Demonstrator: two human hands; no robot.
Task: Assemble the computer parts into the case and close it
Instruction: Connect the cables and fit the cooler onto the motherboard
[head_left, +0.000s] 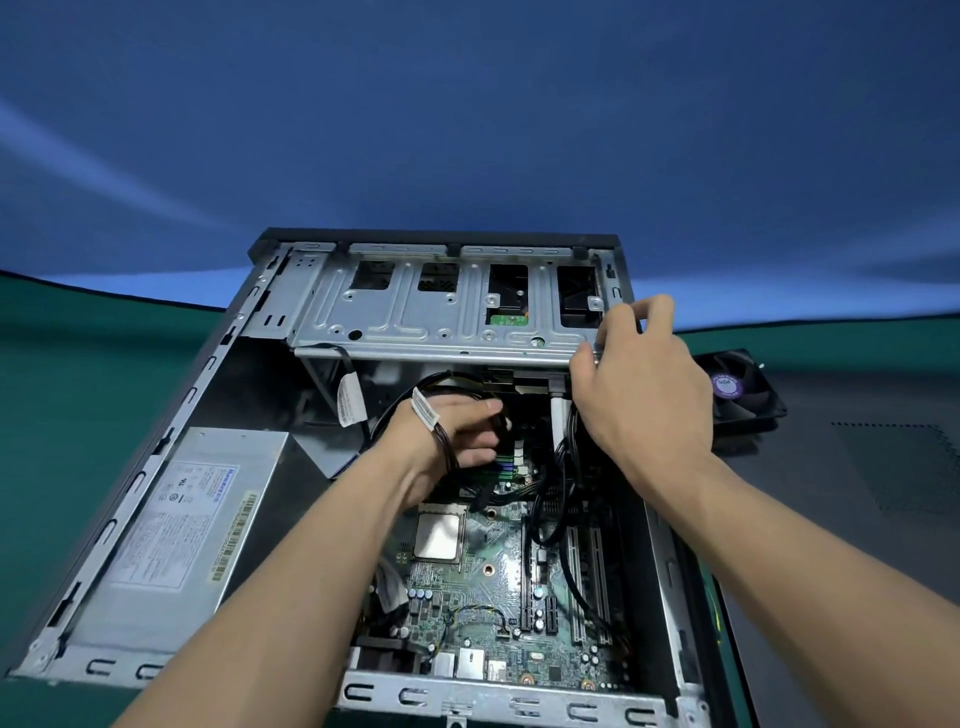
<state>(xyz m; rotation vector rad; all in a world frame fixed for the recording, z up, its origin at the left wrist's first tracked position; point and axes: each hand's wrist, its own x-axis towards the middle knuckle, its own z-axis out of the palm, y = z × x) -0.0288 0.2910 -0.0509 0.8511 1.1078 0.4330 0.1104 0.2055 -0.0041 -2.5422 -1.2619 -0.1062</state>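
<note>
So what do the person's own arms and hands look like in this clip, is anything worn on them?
Both forearms enter from the bottom edge and are bare: no sleeves show. The left hand and right hand wear no gloves, and no watch, ring or wristband is visible. The white tag across the left wrist belongs to a black cable bundle, not to the person.

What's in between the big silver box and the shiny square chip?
In the head view, the left forearm crosses between the silver box and the square chip.
</note>
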